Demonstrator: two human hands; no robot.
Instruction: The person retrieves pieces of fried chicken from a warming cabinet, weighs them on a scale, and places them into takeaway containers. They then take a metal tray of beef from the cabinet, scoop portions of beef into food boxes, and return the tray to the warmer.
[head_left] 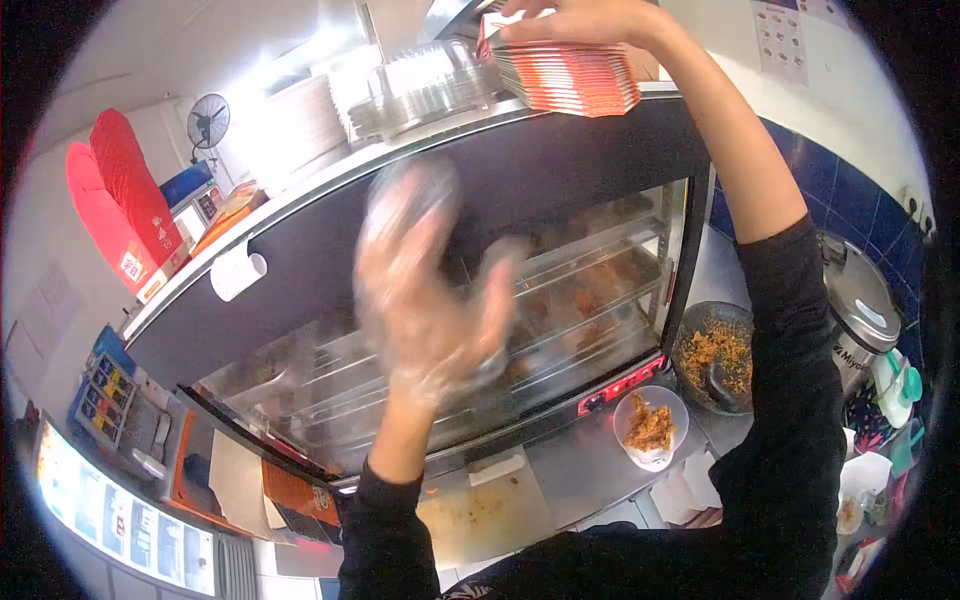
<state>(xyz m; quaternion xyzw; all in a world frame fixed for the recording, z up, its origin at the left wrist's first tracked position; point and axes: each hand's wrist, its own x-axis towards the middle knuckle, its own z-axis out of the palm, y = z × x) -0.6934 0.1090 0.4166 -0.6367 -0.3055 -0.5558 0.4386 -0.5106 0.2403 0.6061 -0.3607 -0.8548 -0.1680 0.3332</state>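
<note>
My left hand (430, 285), in a clear plastic glove, is raised before the glass food warmer (560, 320). Its fingers are spread with nothing in them, and motion blurs them. On top of the warmer, my right hand (585, 22) reaches over a stack of nested red-and-white paper food boxes (575, 80). The fingers close on the top box at the stack's left end; the fingertips are partly hidden. Clear plastic lids (425, 85) are piled just left of that stack. Fried food on wire racks shows through the warmer's glass.
Below the warmer's red control panel (622, 387) stands a white bowl with fried food (650, 425). To its right are a dark pan of brown crumbly food (715, 355) and a steel cooker (860, 290). A paper roll (238, 272) hangs at the warmer's left.
</note>
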